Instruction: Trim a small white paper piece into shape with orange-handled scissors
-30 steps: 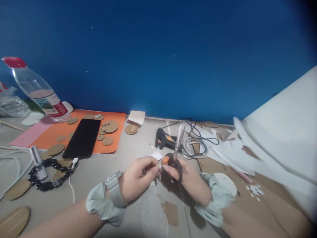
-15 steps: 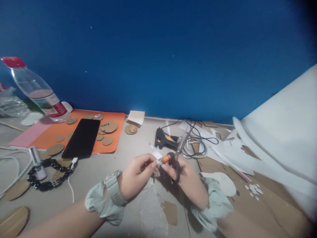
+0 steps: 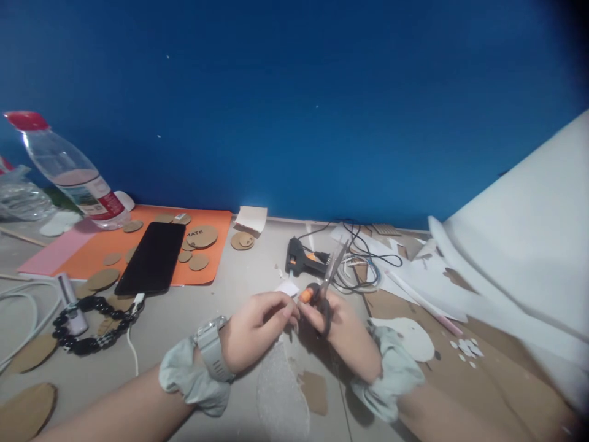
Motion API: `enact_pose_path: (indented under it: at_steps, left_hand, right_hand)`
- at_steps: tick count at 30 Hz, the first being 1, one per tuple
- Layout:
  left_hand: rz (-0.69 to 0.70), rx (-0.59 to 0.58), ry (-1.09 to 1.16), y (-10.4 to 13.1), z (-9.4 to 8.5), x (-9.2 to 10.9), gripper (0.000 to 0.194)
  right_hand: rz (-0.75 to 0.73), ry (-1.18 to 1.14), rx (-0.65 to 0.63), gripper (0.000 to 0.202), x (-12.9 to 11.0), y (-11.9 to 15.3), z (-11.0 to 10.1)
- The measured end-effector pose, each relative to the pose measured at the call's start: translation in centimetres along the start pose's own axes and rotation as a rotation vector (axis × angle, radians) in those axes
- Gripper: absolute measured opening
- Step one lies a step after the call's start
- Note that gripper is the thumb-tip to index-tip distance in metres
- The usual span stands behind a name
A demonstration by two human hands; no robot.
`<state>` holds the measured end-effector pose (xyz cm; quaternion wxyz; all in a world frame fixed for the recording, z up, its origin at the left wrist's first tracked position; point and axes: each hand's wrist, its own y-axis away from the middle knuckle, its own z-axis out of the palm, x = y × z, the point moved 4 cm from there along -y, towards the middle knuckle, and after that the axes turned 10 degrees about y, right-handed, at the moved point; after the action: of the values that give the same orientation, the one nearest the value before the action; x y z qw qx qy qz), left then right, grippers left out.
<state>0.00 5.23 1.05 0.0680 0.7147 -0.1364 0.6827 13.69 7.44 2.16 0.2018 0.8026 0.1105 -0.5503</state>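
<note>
My left hand [image 3: 260, 325] is closed, thumb and fingers pinched together; what they hold, if anything, is too small to make out. A small white piece of paper [image 3: 288, 287] shows just beyond its fingertips; whether they touch it I cannot tell. My right hand [image 3: 343, 322] is closed around a pair of scissors [image 3: 327, 280], blades pointing up and away, with black and orange at the handles. Both hands' fingertips nearly meet above the table. Behind them lies a black glue gun [image 3: 304, 259].
A phone [image 3: 151, 258] and cardboard discs [image 3: 202, 236] lie on orange paper [image 3: 221, 245] at left, near a bottle [image 3: 87, 184] and beaded bracelet [image 3: 87, 350]. Cables [image 3: 368, 276], paper scraps [image 3: 467, 348] and cardboard [image 3: 414, 393] are at right. A blue wall [image 3: 294, 123] stands behind.
My hands have stayed close together, with the fingers shifting slightly. The scissors have tipped a little and moved slightly left in view. The pale bit between the fingertips shows less now.
</note>
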Motion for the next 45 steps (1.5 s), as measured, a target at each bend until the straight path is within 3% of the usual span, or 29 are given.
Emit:
enact_pose_path:
  at_steps: [20, 29, 31, 37, 39, 45]
  left_hand:
    - [-0.055, -0.012, -0.139, 0.0, 0.0, -0.4, 0.021]
    - [-0.032, 0.017, -0.039, -0.2, -0.1, -0.1, 0.021]
    - [-0.026, 0.051, 0.015, -0.2, -0.3, 0.0, 0.021]
    - [0.002, 0.224, 0.076, 0.1, -1.3, 0.2, 0.023]
    - [0.011, 0.242, 0.091, 0.2, -1.4, 0.2, 0.022]
    - [0.067, 0.206, 0.043, 0.3, -1.1, 0.4, 0.019]
  right_hand:
    - [-0.055, 0.164, 0.058, 0.011, 0.7, -0.2, -0.1]
    - [-0.131, 0.163, 0.079, 0.019, 0.3, 0.0, -0.6]
    - [-0.154, 0.154, 0.017, 0.029, 0.1, 0.1, -0.7]
    - [-0.188, 0.050, -0.448, 0.052, -0.4, 0.5, 0.5]
    - [-0.203, 0.084, -0.479, 0.056, -0.5, 0.6, 0.7]
    - [-0.225, 0.248, -0.413, 0.048, -0.1, 0.5, 0.7]
